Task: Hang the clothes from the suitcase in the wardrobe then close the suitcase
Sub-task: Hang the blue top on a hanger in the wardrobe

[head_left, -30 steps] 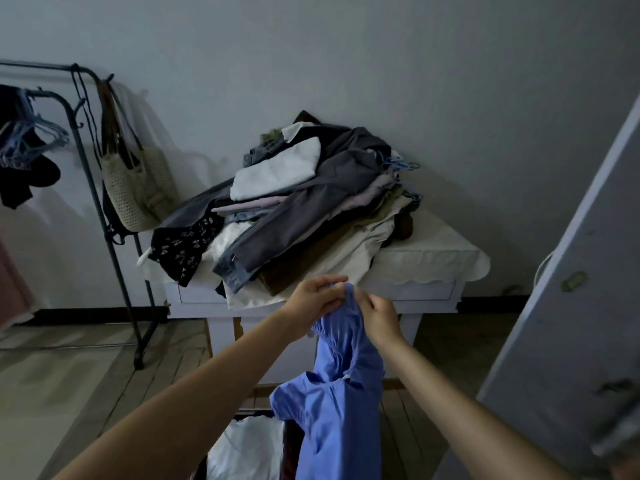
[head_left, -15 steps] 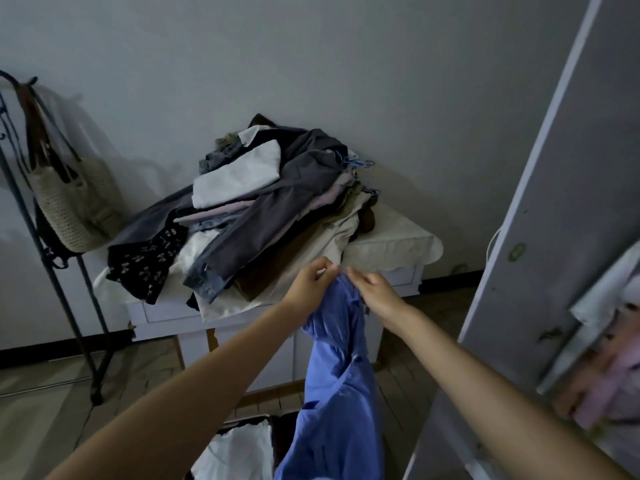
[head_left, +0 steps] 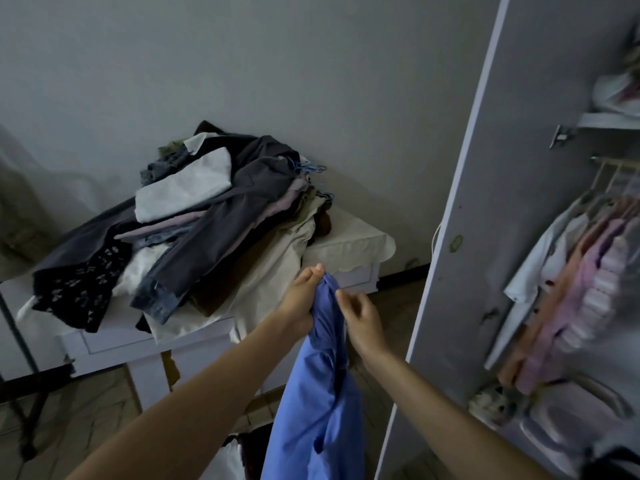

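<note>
— Where is the soft blue cotton garment (head_left: 318, 403) hanging?

— It is hanging between two hands. The left hand (head_left: 301, 303) is pinching its top edge, arm stretching forward.

— And the right hand (head_left: 362, 318)?

— Its fingers are curling loosely just beside the cloth; whether they are gripping it, I cannot tell.

— Behind them?

— One heaped pile of mixed clothes (head_left: 194, 216) is lying on the white surface (head_left: 349, 247); the open white wardrobe door (head_left: 485, 216) is standing to the right.

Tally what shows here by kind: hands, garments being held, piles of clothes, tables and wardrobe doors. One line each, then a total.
Hands: 2, the left hand and the right hand
Held garments: 1, the blue shirt
Clothes piles: 1, the clothes pile
Tables: 1, the white table
Wardrobe doors: 1, the open wardrobe door
Total: 6
</note>
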